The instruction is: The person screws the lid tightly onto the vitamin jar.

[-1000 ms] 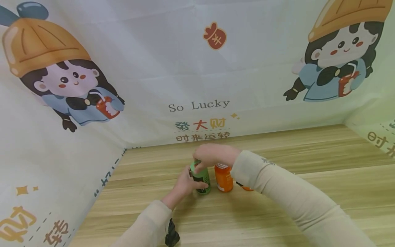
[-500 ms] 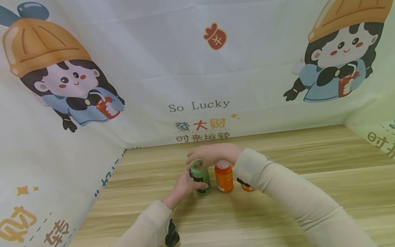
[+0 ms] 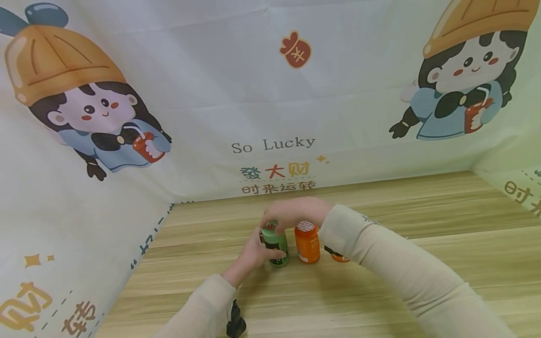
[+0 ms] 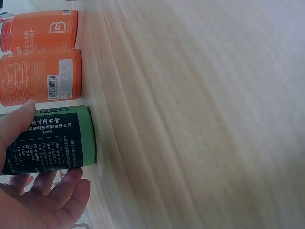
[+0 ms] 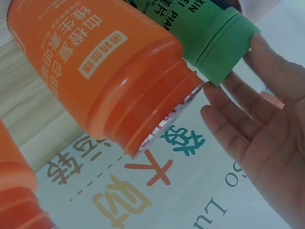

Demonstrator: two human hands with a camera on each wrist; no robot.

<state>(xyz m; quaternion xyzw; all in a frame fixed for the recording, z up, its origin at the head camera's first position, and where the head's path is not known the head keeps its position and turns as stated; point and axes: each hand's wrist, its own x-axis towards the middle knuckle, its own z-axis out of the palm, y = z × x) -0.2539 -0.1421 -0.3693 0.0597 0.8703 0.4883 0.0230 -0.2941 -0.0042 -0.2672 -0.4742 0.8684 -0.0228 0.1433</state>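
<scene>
A green bottle point(image 3: 277, 259) with a dark label stands upright on the table. My left hand point(image 3: 252, 252) grips it around the body, thumb on the near side and fingers beyond, as the left wrist view confirms. Above it my right hand point(image 3: 297, 211) pinches the green cap point(image 5: 228, 46) between thumb and fingertips. Right beside the green bottle is an orange bottle point(image 3: 307, 245), capless, its threaded neck and printed foil seal point(image 5: 171, 119) showing in the right wrist view. A second orange bottle point(image 4: 40, 29) stands past it, mostly hidden by the right sleeve in the head view.
The wood-grain table point(image 3: 422, 225) ends at a printed white cloth point(image 3: 359, 117) hanging at the back and sides. A black strap end point(image 3: 235, 320) hangs by the left sleeve.
The right hand's fingers spread off the green cap half a second ago and have now closed around it again. The left hand and the bottles have stayed put.
</scene>
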